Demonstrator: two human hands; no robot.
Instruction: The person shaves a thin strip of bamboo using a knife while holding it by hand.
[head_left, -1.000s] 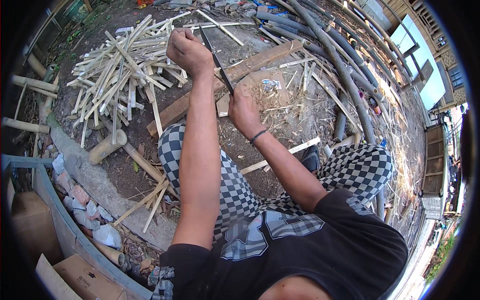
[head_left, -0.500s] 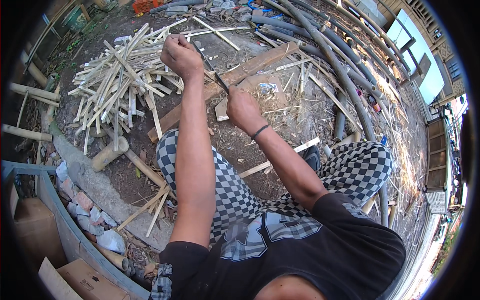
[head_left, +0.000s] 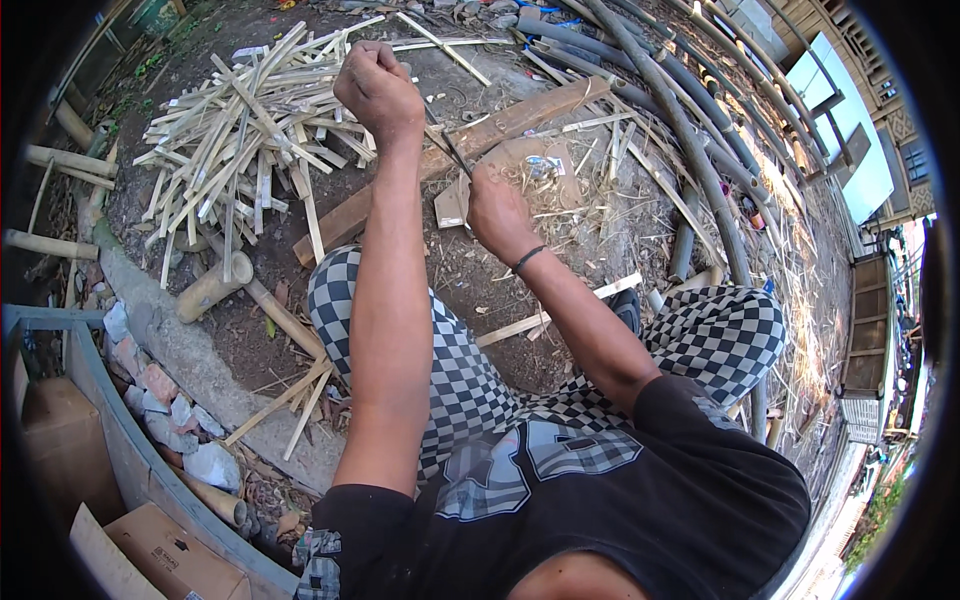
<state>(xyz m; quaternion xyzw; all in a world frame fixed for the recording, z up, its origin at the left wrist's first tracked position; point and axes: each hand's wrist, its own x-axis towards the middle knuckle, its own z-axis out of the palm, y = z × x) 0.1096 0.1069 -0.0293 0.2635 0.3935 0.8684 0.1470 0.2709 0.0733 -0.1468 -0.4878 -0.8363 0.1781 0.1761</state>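
My right hand (head_left: 503,220), with a dark band at its wrist, is wrapped round the hidden handle of a knife. The knife's thin dark blade (head_left: 456,156) points up and left from the fist, over a wooden beam (head_left: 500,125). Farther forward and to the left, my left hand (head_left: 380,95) is closed in a fist, its fingers mostly turned away. A thin pale edge shows beside the blade on the left hand's side. What the left fist grips is hidden. Beyond it lies a heap of split bamboo strips (head_left: 235,140).
Shavings and a flat board (head_left: 450,208) lie beside the beam. Long dark poles (head_left: 660,110) stretch along the right. A cut bamboo piece (head_left: 215,287) rests at left, near rubble (head_left: 160,385) and a cardboard box (head_left: 175,550). A pale strip (head_left: 560,310) lies before my checkered trousers.
My left hand has shifted slightly forward and right. The right hand has moved a little right and nearer me, with the knife in it. The view has shifted slightly.
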